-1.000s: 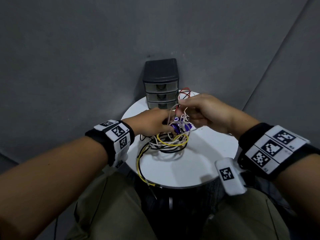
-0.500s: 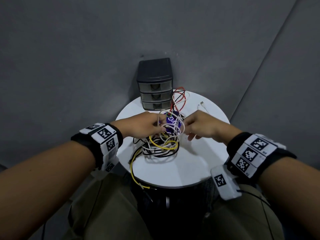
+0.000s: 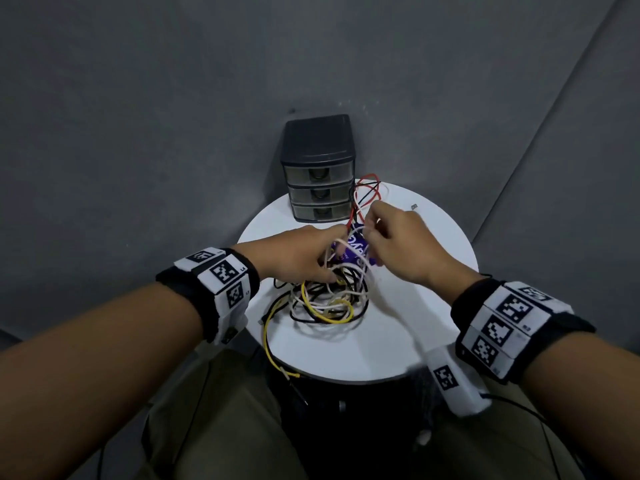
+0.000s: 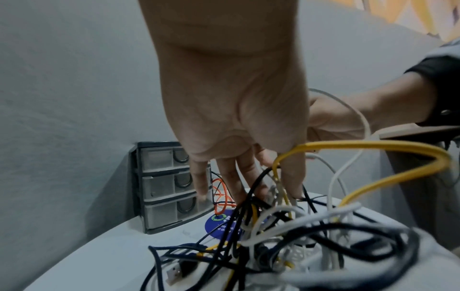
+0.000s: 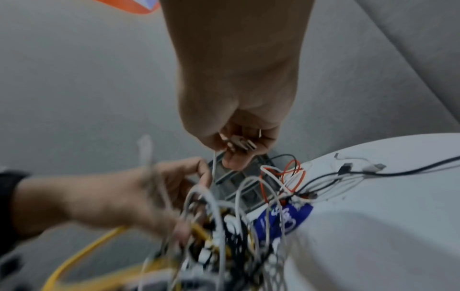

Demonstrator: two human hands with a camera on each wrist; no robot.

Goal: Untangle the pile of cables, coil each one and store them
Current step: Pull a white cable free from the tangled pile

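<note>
A tangled pile of cables (image 3: 329,303) in white, black and yellow lies in the middle of the round white table (image 3: 398,341). My left hand (image 3: 332,268) reaches down into the pile (image 4: 273,236) with fairly straight fingers (image 4: 229,181); a yellow cable (image 4: 373,149) loops past its thumb side. My right hand (image 3: 367,233) is above the pile's far side. It pinches a thin white cable (image 5: 214,167) between thumb and fingertips (image 5: 231,161) and holds it up. Red wires (image 3: 369,188) curl behind the hands. A blue round label (image 5: 283,214) lies under the tangle.
A dark three-drawer unit (image 3: 318,188) stands at the table's back edge, drawers shut. One yellow cable end (image 3: 266,341) hangs over the front left rim. Loose plugs (image 5: 348,167) lie at the far right. A grey wall surrounds the table.
My right hand has risen from beside the pile and lifts the white cable towards the red wires. My left hand stays in the tangle.
</note>
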